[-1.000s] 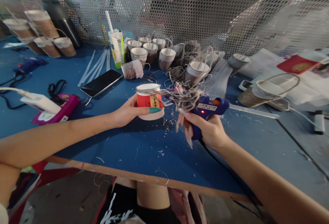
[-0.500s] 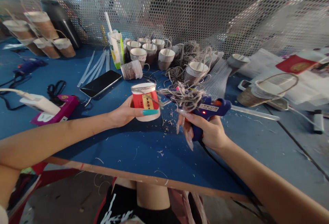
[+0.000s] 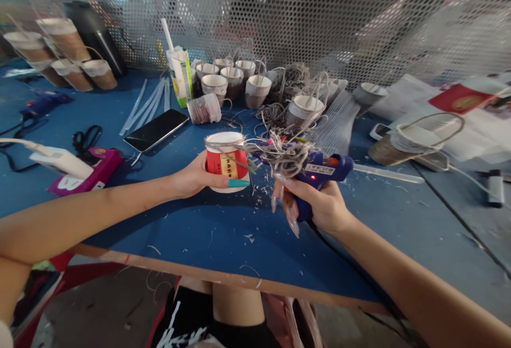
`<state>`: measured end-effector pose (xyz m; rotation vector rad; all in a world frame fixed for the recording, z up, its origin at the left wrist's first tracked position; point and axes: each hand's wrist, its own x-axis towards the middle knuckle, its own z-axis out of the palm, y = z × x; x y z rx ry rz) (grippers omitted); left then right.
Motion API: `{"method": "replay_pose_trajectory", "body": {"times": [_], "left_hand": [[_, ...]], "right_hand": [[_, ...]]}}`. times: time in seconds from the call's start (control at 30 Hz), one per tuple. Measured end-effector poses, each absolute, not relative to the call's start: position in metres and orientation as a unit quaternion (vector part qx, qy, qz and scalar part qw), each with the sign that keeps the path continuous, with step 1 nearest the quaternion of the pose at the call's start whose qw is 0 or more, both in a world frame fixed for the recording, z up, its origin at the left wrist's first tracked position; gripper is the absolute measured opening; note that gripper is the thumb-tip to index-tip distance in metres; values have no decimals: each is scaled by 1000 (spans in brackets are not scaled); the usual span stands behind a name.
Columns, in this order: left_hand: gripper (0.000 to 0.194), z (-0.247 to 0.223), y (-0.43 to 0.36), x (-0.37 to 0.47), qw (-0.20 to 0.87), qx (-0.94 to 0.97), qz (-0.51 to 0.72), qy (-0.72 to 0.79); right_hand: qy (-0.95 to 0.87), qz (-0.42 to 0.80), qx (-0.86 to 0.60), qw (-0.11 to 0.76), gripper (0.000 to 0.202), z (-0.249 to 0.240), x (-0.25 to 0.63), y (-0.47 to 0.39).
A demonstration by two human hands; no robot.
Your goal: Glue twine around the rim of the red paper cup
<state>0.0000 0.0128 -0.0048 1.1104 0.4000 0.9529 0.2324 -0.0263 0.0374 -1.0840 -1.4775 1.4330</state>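
Observation:
My left hand (image 3: 202,176) is wrapped round a red and white paper cup (image 3: 213,164), held upright above the blue table. Its thumb, with a long teal nail, lies across the front of the cup. In my right hand (image 3: 315,199) is a blue glue gun (image 3: 329,170) with a small red light lit and a clear glue stick (image 3: 389,173) jutting from its rear. The gun's nozzle end points at the cup, behind a tangle of grey-brown cord (image 3: 287,156). Strands of this cord reach the cup's side. Whether the nozzle touches the cup is hidden.
Several cord-wrapped cups (image 3: 257,92) stand behind, one lying sideways (image 3: 204,108). A phone (image 3: 156,131), a drink carton (image 3: 181,76), glue sticks (image 3: 139,108) and a purple power strip (image 3: 85,170) are at left. A handled cup (image 3: 411,140) lies right. A perforated metal screen (image 3: 255,13) closes the back.
The glue gun in my right hand has shifted slightly left toward the cup. The cup in my left hand has turned a little and moved slightly down.

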Motion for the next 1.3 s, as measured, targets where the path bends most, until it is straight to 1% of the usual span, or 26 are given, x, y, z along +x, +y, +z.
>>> {"method": "replay_pose_trajectory", "body": {"times": [0.23, 0.57, 0.83, 1.13, 1.3], "left_hand": [[40, -5, 12, -1, 728, 507, 427, 175], [55, -8, 13, -6, 712, 526, 409, 222], [53, -5, 11, -4, 727, 506, 410, 217], [46, -4, 11, -3, 740, 492, 413, 199], [51, -8, 13, -5, 730, 511, 411, 194]], "right_hand": [[-582, 573, -429, 386, 45, 32, 234, -26], [-579, 572, -429, 393, 44, 33, 233, -26], [-580, 571, -425, 397, 44, 33, 232, -26], [-592, 561, -425, 393, 43, 35, 233, -25], [-585, 564, -431, 391, 41, 36, 233, -26]]}}
